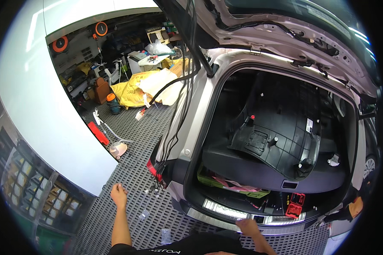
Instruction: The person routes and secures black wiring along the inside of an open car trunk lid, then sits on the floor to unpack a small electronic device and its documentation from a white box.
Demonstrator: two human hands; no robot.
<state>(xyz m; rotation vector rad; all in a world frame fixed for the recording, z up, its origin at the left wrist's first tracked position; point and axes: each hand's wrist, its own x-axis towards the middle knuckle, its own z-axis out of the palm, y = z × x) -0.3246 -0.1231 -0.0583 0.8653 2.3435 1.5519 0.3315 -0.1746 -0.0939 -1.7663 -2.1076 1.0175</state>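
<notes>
My left hand (119, 193) is raised over the perforated floor at the lower left, fingers curled; whether it holds something small cannot be told. My right hand (248, 227) is at the metal sill plate (225, 210) of the car's open trunk, its fingers partly hidden. Beyond it in the trunk lie an open red tool case (294, 211), small tools and a green crate (210, 181). A large black plastic trim panel (282, 140) rests upside down on the cargo cover (242, 172). Loose black cables (178, 127) hang beside the left tail light (155, 169).
The raised tailgate (274, 35) arches overhead. A connector bundle (141, 114) dangles at the left. On the floor are a garment steamer (118, 149), a red box (98, 133) and small plastic bags (166, 236). A white panel (51, 127) stands left. Part of another person (354, 208) shows at right.
</notes>
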